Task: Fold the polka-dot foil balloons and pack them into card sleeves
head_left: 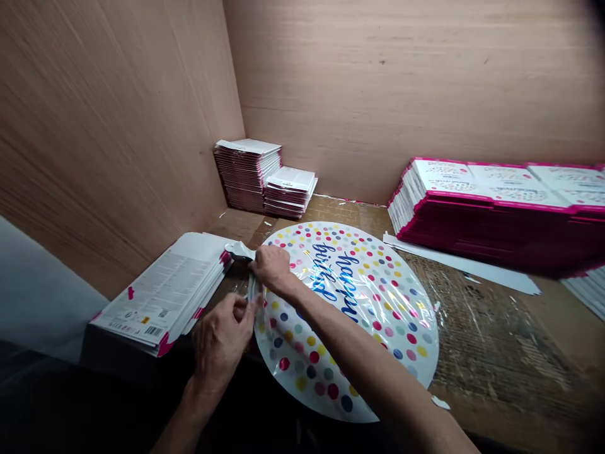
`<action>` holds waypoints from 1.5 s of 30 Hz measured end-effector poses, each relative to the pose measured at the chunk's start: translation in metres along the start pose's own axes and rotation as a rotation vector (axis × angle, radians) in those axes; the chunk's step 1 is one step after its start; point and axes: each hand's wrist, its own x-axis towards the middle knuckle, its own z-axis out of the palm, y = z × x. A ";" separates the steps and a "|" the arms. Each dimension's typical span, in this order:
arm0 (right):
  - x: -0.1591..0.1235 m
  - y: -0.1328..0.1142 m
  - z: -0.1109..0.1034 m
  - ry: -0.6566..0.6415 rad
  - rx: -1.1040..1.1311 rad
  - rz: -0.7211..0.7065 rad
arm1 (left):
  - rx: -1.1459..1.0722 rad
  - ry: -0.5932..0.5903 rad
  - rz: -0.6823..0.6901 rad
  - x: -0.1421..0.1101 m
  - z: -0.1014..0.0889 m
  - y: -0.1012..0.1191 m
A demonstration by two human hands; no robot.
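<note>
lying near the front edge of the worktop (pixel 482 334) is a round, glossy, white disc (pixel 368 296) with coloured dots and blue lettering (pixel 347 277) turned sideways ("happy" shows, though part of the rest is covered). taking this disc as the clock, twelve at the far side, the left hand (pixel 222 340) is at nine o'clock, thumb and fingers bent together just beside the rim; whether they pinch anything, i cannot tell. the right forearm (pixel 359 362) crosses over the disc from five o'clock, and the right hand (pixel 273 268) is at ten, clenched around a small dark-and-white piece (pixel 240 253) that sticks out leftward.

past the left hand, also toward nine, is a pile of printed white cards (pixel 155 284) with pink edges. a pale strip (pixel 454 261) lies at two o'clock, and behind it a long row of pink-and-white cartons (pixel 496 224). at eleven, a taller stack (pixel 241 180) adjoins a shorter stack (pixel 288 195), below the wooden back wall (pixel 378 82).
</note>
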 end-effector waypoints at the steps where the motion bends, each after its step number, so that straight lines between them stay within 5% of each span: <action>1: -0.003 0.007 0.001 0.010 0.056 0.027 | -0.037 0.066 0.025 0.009 -0.001 0.002; 3: -0.007 0.019 0.005 0.017 0.196 0.078 | -0.034 0.102 0.090 0.030 -0.001 0.008; 7: -0.013 0.031 0.011 0.036 0.451 0.155 | 0.222 -0.059 0.215 0.064 0.006 0.023; 11: -0.032 0.053 0.011 0.150 0.681 0.259 | 0.342 -0.066 0.250 0.066 0.016 0.023; 17: -0.094 0.120 -0.008 0.281 0.970 0.379 | 0.432 -0.035 0.245 0.060 0.007 0.023; 21: -0.136 0.170 -0.016 0.317 1.007 0.517 | 0.320 -0.033 0.479 0.020 0.007 0.050; 26: -0.168 0.211 -0.025 0.316 0.748 0.647 | 0.048 -0.573 0.717 -0.076 0.021 0.063; 28: -0.174 0.212 -0.031 0.401 0.562 0.653 | 0.032 -0.731 0.636 -0.094 0.019 0.063; 31: -0.176 0.202 -0.035 0.514 0.089 0.433 | 0.118 -0.588 0.328 -0.085 0.011 0.069; 33: -0.174 0.195 -0.031 0.406 -0.159 0.201 | 0.162 -0.442 0.181 -0.071 0.012 0.075; 35: -0.170 0.192 -0.024 0.239 -0.236 0.083 | 0.171 -0.462 0.155 -0.065 0.019 0.079; 38: -0.165 0.198 -0.017 0.124 -0.249 0.093 | 0.022 -0.653 0.150 -0.069 0.028 0.080; 42: -0.167 0.215 -0.021 0.120 -0.120 0.103 | -0.641 -1.185 -0.030 -0.073 0.015 0.091; 45: -0.193 0.221 -0.035 0.154 0.248 0.025 | -1.160 -1.194 -0.203 -0.066 -0.007 0.114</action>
